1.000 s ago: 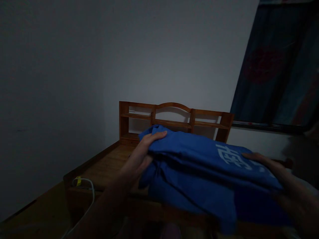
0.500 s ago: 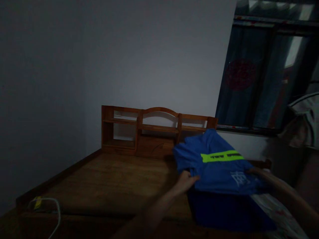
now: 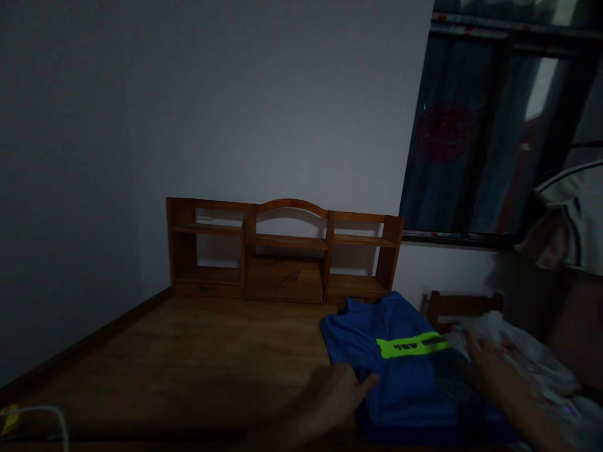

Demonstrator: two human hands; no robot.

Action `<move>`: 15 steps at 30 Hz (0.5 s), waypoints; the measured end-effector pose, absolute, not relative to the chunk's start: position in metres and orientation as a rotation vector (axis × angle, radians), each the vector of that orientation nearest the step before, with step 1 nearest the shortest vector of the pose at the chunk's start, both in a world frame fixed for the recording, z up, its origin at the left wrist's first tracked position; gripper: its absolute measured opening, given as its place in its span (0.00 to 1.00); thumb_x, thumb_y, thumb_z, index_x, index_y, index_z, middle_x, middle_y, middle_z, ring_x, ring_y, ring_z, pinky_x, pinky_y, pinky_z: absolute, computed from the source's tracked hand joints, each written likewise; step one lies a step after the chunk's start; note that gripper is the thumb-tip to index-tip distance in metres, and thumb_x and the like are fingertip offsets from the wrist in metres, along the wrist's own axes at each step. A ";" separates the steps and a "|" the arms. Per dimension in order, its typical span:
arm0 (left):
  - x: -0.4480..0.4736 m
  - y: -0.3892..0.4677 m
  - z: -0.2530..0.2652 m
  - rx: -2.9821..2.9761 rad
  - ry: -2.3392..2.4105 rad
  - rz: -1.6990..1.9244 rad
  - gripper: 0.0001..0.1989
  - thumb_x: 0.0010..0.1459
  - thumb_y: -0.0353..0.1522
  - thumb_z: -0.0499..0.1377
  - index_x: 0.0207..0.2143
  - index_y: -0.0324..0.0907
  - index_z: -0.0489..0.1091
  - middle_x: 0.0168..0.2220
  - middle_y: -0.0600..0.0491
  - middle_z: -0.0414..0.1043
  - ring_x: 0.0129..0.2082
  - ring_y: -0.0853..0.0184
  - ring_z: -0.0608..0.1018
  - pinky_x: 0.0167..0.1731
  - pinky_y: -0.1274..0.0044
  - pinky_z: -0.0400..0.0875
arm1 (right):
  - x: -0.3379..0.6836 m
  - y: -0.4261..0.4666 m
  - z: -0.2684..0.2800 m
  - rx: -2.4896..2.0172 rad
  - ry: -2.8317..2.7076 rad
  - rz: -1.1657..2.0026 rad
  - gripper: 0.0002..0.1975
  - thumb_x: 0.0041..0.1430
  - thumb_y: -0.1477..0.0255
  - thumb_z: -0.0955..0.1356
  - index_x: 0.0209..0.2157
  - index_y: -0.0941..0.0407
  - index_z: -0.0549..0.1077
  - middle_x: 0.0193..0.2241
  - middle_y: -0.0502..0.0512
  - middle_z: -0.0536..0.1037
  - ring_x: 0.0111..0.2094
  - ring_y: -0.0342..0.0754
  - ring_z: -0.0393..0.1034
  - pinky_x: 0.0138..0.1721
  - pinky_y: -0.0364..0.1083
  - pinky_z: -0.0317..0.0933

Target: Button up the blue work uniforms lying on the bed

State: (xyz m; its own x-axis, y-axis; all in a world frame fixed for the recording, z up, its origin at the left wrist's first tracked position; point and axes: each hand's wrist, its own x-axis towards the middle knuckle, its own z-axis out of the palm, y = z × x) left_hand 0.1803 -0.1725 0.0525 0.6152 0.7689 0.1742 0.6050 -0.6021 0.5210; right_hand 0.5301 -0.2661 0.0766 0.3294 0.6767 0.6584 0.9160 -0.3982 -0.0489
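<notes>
Across the wooden bed [image 3: 211, 351], toward its right side, lies a blue shirt [image 3: 400, 389]. At its left edge, the left hand [image 3: 342, 386] holds its thumb apart; the blurred right hand [image 3: 494, 367] nears its right edge. Whether either grips cloth, I cannot tell.

Two grips [image 3: 340, 390] [image 3: 494, 369]; one yellow-banded shirt [image 3: 402, 390]; one headboard [image 3: 285, 280]; one window [image 3: 506, 138].

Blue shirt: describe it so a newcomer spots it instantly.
Find the wooden headboard, then the bed in front of it. On the bed, toward the picture's right, lies the blue shirt. Its bright yellow-green band sets it apart from the darker blue cloth along its near edge.
</notes>
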 end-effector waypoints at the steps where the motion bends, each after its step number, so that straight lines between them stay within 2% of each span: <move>1: 0.177 -0.162 0.057 2.491 1.176 0.574 0.36 0.57 0.54 0.38 0.24 0.40 0.74 0.22 0.48 0.73 0.20 0.65 0.73 0.21 0.77 0.59 | 0.512 -0.259 0.084 -2.191 -1.469 -0.788 0.23 0.54 0.66 0.62 0.51 0.59 0.64 0.42 0.72 0.72 0.40 0.60 0.71 0.37 0.54 0.63; 4: 0.162 -0.118 0.072 2.639 1.299 0.629 0.37 0.61 0.50 0.34 0.27 0.38 0.76 0.25 0.44 0.75 0.26 0.62 0.76 0.28 0.74 0.62 | 0.443 -0.225 0.112 -2.093 -1.585 -0.706 0.25 0.59 0.66 0.59 0.57 0.59 0.56 0.48 0.69 0.69 0.46 0.56 0.68 0.42 0.49 0.63; 7: 0.142 -0.064 0.078 2.710 1.424 0.572 0.33 0.63 0.45 0.36 0.31 0.36 0.76 0.29 0.41 0.76 0.32 0.59 0.76 0.35 0.71 0.62 | 0.362 -0.176 0.135 -2.045 -1.679 -0.506 0.27 0.61 0.66 0.56 0.61 0.58 0.48 0.43 0.64 0.74 0.39 0.53 0.72 0.36 0.46 0.63; 8: 0.135 -0.047 0.076 2.709 1.503 0.548 0.32 0.63 0.43 0.37 0.32 0.35 0.76 0.30 0.40 0.76 0.33 0.58 0.76 0.36 0.70 0.62 | 0.335 -0.157 0.139 -2.024 -1.739 -0.431 0.28 0.61 0.66 0.57 0.61 0.58 0.47 0.39 0.62 0.75 0.37 0.53 0.73 0.34 0.46 0.63; 11: 0.116 -0.004 0.062 2.688 1.646 0.480 0.25 0.62 0.38 0.41 0.32 0.35 0.75 0.31 0.39 0.75 0.35 0.56 0.76 0.37 0.68 0.63 | 0.260 -0.097 0.140 -1.893 -1.926 -0.329 0.29 0.59 0.68 0.59 0.61 0.58 0.49 0.38 0.62 0.76 0.38 0.53 0.72 0.35 0.46 0.61; 15: 0.100 0.027 0.035 2.527 1.637 0.599 0.14 0.57 0.32 0.50 0.33 0.36 0.75 0.32 0.42 0.75 0.36 0.57 0.76 0.37 0.70 0.64 | 0.192 -0.028 0.113 -1.841 -1.958 -0.235 0.26 0.59 0.68 0.59 0.59 0.59 0.55 0.36 0.63 0.76 0.39 0.54 0.72 0.38 0.48 0.60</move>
State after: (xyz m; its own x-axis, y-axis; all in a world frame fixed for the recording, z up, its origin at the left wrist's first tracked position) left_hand 0.0999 0.0274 0.0353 0.3559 0.8907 0.2829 0.8629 -0.4294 0.2665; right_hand 0.1917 -0.0278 0.1132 -0.0172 0.9052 0.4246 0.9800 0.0994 -0.1722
